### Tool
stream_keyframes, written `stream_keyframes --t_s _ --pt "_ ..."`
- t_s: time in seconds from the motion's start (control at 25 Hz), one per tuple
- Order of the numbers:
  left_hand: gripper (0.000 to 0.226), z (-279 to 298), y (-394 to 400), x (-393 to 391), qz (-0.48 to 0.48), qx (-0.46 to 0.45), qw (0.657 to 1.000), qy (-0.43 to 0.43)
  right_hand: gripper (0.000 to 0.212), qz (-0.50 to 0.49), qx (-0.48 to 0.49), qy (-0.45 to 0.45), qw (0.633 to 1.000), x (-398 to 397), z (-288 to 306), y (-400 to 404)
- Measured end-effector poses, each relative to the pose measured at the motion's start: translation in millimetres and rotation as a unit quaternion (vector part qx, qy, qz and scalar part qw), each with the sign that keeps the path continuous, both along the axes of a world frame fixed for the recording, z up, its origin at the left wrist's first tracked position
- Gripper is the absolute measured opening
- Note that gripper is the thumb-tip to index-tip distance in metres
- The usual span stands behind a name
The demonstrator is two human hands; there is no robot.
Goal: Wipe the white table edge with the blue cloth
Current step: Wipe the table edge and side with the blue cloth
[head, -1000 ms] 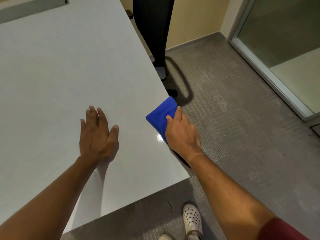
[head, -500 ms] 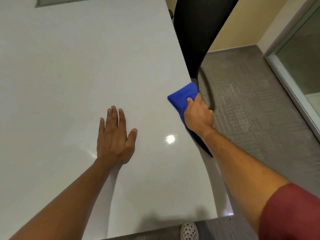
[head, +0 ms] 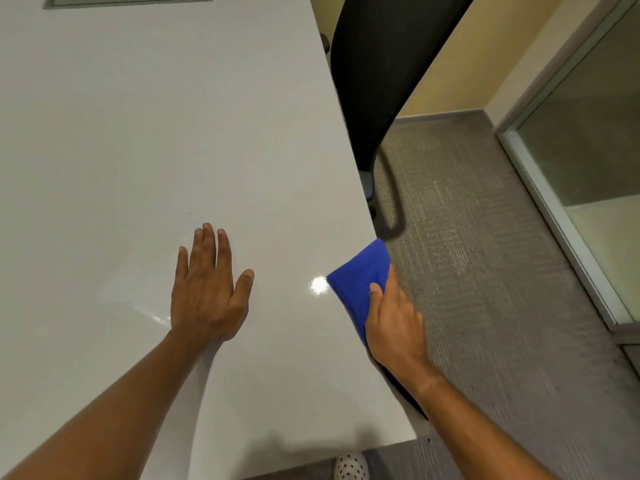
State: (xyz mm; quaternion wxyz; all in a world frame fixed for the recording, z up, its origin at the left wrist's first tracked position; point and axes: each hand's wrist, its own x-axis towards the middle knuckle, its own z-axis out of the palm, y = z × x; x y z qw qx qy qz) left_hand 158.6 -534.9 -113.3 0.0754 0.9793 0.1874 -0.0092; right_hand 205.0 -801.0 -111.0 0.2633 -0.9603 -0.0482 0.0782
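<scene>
The white table (head: pixel 145 140) fills the left and middle of the view, and its right edge (head: pixel 353 174) runs from the top down to the near right corner. A folded blue cloth (head: pixel 360 275) is wrapped over that edge. My right hand (head: pixel 394 323) grips the cloth from the outer side, thumb on top. Part of the cloth hangs below the edge under my wrist. My left hand (head: pixel 207 289) lies flat on the tabletop, fingers spread, holding nothing.
A black office chair (head: pixel 377 74) stands close against the table's right edge just beyond the cloth. Grey carpet (head: pixel 485 254) lies to the right, with a glass partition (head: pixel 588 133) at the far right. My white spotted shoe (head: pixel 349 466) shows below the table's near edge.
My right hand has slid the cloth back along the edge toward the near corner, after moving it away toward the chair. My left hand stays flat on the table.
</scene>
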Motion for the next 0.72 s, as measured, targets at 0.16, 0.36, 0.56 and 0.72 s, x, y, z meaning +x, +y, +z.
stream_keyframes --t_s 0.16,0.36,0.56,0.72 --pt "0.077 3 -3 2 0.002 0.001 1.0 -0.001 0.053 0.005 0.029 0.009 1.0 41 3 14" --pt "0.076 3 -3 3 0.003 0.002 1.0 0.0 0.052 0.019 -0.013 -0.01 1.0 123 4 59" --pt "0.077 2 -3 3 0.002 0.007 1.0 0.006 0.052 0.026 -0.026 0.006 0.999 157 4 77" --pt "0.077 2 -2 5 0.004 0.008 1.0 0.005 0.054 0.036 0.009 0.018 0.999 119 4 54"
